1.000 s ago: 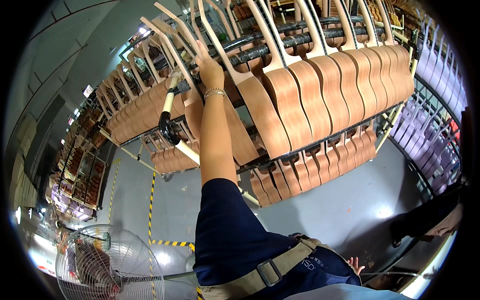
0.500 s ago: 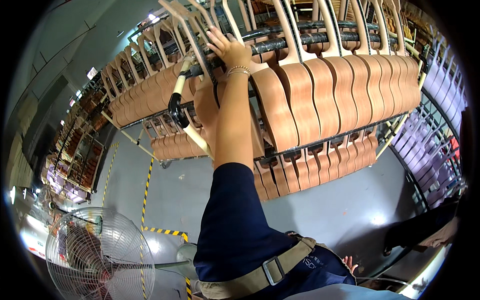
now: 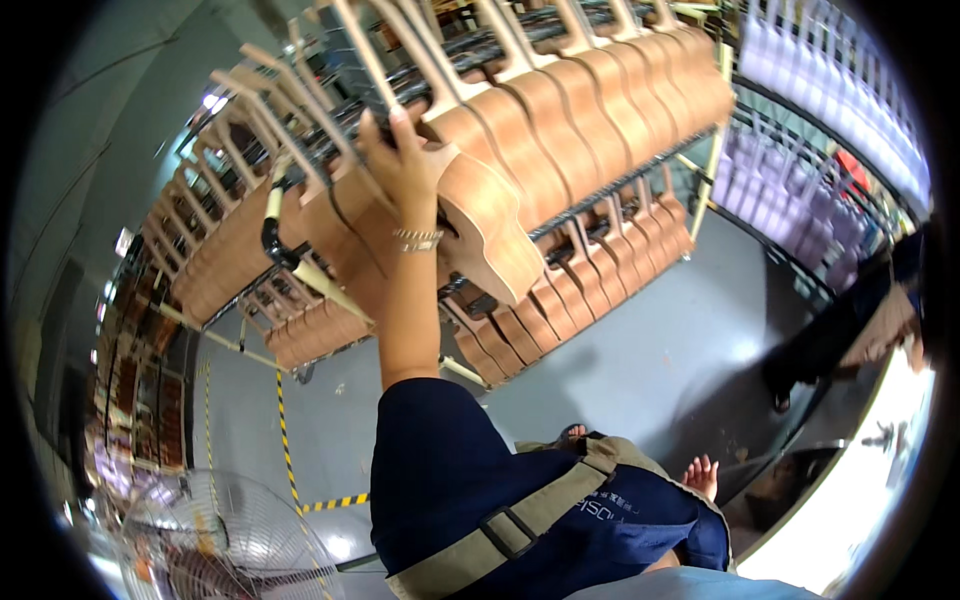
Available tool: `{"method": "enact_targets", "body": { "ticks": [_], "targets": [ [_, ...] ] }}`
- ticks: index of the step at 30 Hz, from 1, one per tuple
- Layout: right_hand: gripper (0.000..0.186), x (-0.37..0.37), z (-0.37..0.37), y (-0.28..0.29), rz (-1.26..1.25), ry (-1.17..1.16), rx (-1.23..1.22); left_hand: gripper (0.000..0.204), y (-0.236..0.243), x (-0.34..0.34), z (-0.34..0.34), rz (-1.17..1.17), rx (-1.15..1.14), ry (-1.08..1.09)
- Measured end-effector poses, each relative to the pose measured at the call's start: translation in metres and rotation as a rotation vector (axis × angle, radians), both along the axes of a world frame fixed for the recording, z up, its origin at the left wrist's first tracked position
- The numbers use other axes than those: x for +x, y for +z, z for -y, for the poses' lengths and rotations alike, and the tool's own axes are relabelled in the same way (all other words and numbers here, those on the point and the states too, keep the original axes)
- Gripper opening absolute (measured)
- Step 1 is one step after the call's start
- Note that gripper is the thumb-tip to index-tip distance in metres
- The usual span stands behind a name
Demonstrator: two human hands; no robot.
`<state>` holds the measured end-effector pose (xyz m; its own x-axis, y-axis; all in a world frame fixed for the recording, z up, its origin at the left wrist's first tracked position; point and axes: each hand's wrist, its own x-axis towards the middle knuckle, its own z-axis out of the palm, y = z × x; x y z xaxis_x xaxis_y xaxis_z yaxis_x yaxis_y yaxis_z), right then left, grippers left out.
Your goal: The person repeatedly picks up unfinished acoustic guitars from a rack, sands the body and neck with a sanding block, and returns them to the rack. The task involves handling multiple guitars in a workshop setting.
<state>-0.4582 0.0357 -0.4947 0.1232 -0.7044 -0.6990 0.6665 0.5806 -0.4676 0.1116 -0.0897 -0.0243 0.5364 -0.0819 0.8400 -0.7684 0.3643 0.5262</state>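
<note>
My left hand (image 3: 402, 170) reaches up to a rack and has its fingers round the neck of an unfinished wooden guitar (image 3: 492, 222). This guitar's bare body hangs tilted, a little forward of the row beside it. Its neck slants up past my fingers, partly blurred. To its right hangs a close row of similar guitar bodies (image 3: 590, 110). My right hand (image 3: 702, 477) is low at my right side, fingers spread, holding nothing visible.
The rack's pale post with black joints (image 3: 272, 225) stands left of my forearm. A wire-cage fan (image 3: 225, 540) is at lower left. Purple guitars (image 3: 790, 190) fill a rack at right. A person in dark clothes (image 3: 835, 320) stands at right. Striped tape (image 3: 287, 430) marks the floor.
My view has shifted, so the rack sits further left. The front guitar has swung out from the row with my left hand at its neck. My right hand shows more fully.
</note>
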Motion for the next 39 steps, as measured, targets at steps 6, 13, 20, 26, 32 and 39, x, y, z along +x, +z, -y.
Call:
{"method": "enact_targets", "body": {
  "ticks": [6,13,20,26,32,39],
  "targets": [
    [0.051,-0.024,-0.015,0.033,-0.015,-0.057,-0.067,0.015,-0.006,-0.157,-0.017,-0.121,0.226,-1.137],
    [0.077,-0.064,-0.049,0.121,-0.161,-0.061,-0.462,0.019,-0.103,-0.372,0.003,-0.788,0.185,-1.496],
    [0.088,-0.143,-0.118,0.124,-0.326,-0.665,-0.497,0.018,-0.145,-0.511,-0.002,-1.127,0.085,-2.056],
    [0.066,-0.17,-0.149,0.114,-0.244,-1.206,-0.542,0.022,-0.153,-0.577,-0.006,-1.23,0.188,-2.239],
    [0.061,-0.19,-0.17,0.11,-0.225,-1.479,-0.555,0.025,-0.153,-0.627,-0.008,-1.249,0.335,-2.372],
    [0.057,-0.199,-0.18,0.114,-0.309,-1.609,-0.609,0.029,-0.151,-0.665,0.0,-1.185,0.422,-2.501]
  ]
}}
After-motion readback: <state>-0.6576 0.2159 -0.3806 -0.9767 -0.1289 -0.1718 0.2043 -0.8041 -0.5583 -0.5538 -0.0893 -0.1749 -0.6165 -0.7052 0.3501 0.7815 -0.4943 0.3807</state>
